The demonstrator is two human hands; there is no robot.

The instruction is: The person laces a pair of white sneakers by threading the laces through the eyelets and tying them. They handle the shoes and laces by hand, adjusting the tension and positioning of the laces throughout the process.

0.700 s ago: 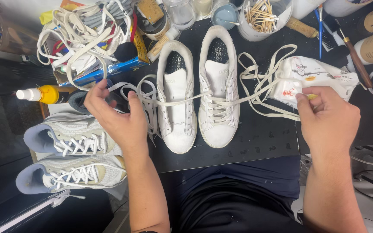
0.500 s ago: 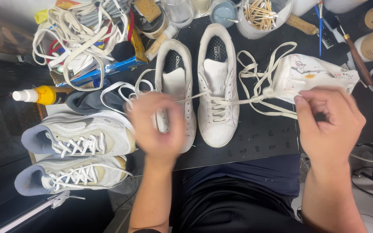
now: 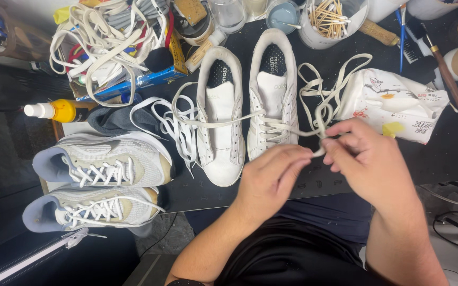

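1. A black work table (image 3: 430, 159) is seen from above.
2. A pair of white sneakers (image 3: 245, 106) is set at its middle, toes towards the near edge, loose white laces (image 3: 314, 106) trailing beside them.
3. A white wipes packet (image 3: 393, 103) is laid towards the right edge.
4. A tub of cotton swabs (image 3: 329, 21) is stood at the far edge.
5. A heap of laces (image 3: 99, 45) is piled at the far left corner.

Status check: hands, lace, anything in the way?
Left hand and right hand together, pinching the white lace. Lace runs from the right white sneaker. Loose lace loops beside the wipes pack.
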